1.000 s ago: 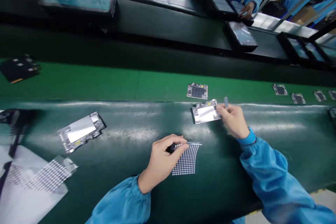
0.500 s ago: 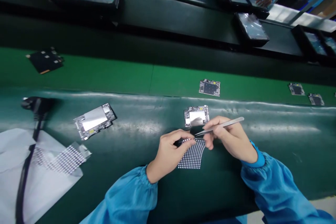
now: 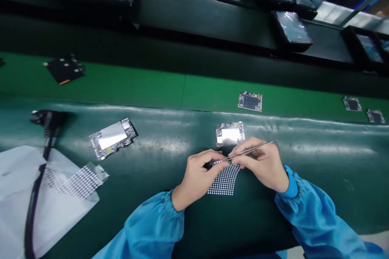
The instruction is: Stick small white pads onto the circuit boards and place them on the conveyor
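Note:
My left hand (image 3: 202, 176) pinches the top edge of a dark sheet of small white round stickers (image 3: 223, 182), which hangs below the fingers. Between the thumb and fingers of my right hand (image 3: 263, 162) is a pair of metal tweezers (image 3: 247, 150), closed in the grip and slanting down to the left. Their tips meet the sheet's upper edge beside my left thumb; whether they hold a sticker is too small to tell. Just beyond my hands lies a circuit board (image 3: 230, 134) with a silver plate. A second silver-plated circuit board (image 3: 113, 137) rests farther left.
A black power plug (image 3: 48, 120) and its cable cross a white bag (image 3: 18, 186) at left, where another dotted sheet (image 3: 83, 182) lies. Boards, including a circuit board (image 3: 250, 101), lie on the green strip (image 3: 146, 89). Black trays (image 3: 293, 28) stand on the raised shelf, with a co-worker's blue sleeves behind.
My right hand has moved slightly left and turned, bringing the tweezers edge-on with their tips at the sheet. My left hand keeps its pinch. The view has shifted a little.

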`<move>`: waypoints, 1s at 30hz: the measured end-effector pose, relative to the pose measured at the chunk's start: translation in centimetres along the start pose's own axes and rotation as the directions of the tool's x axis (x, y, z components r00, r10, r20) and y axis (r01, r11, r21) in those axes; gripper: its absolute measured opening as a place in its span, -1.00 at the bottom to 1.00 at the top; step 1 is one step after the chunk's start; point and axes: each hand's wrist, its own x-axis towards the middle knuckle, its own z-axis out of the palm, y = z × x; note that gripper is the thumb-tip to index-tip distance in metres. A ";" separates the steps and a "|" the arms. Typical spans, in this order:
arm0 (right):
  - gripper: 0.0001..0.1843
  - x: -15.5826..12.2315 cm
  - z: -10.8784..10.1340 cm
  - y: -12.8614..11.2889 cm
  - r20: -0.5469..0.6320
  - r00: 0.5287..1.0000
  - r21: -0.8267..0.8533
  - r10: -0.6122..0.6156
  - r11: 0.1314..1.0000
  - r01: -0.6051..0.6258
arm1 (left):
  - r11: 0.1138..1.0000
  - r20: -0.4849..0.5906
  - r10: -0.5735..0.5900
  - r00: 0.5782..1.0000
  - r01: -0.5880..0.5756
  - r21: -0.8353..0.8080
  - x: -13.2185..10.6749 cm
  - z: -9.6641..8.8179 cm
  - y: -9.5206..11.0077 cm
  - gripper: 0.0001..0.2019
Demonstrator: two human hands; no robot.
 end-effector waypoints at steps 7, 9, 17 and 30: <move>-0.89 0.1 0.1 -0.1 0.006 1.000 0.038 0.024 0.999 -0.024 | 1.000 -0.003 0.010 1.000 -0.011 -0.009 0.0 0.0 -0.1 -0.93; -0.88 0.2 0.2 -0.2 0.004 1.000 0.054 0.026 0.998 -0.026 | 1.000 -0.004 0.013 1.000 -0.013 -0.014 0.0 0.0 -0.1 -0.94; -0.90 0.2 0.4 -0.3 0.019 0.999 0.096 0.035 0.995 -0.037 | 1.000 -0.007 0.017 1.000 -0.017 0.009 0.1 0.0 0.1 -0.94; -0.85 6.5 -0.1 2.6 -0.272 0.962 0.031 0.030 0.999 -0.022 | 1.000 -0.022 0.023 1.000 -0.022 0.009 -0.1 0.0 -0.2 -0.96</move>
